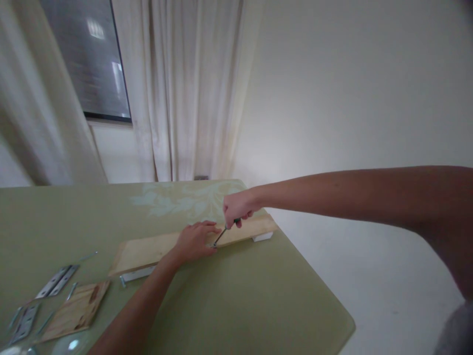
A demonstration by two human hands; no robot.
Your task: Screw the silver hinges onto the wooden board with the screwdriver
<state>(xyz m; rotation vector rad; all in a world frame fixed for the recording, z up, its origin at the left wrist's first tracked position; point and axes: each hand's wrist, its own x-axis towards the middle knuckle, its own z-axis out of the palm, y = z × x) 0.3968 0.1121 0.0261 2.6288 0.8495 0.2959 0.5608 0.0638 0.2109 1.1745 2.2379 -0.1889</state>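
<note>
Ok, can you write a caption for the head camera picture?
Left hand on a wooden board, right hand holding a screwdriver to its near edge.

Window [96, 64]: one, upper left, dark glass, thin black frame [109, 118]; pale bright reflections [95, 28] in the pane.

Curtains: two, cream. Left curtain [40, 98] slanting beside the glass; right curtain [195, 88] hanging in long vertical folds to behind the table.

Wall: plain, off-white [351, 88], filling the right side; a further white section [114, 153] below the window.

Table [258, 301]: pale green top, rounded corners, lighter leafy scroll pattern [177, 197] toward the far edge. Small dark object [201, 177] just behind that edge, too small to identify.

Light: soft, dim, brightest on the wall beside the right curtain.
</note>
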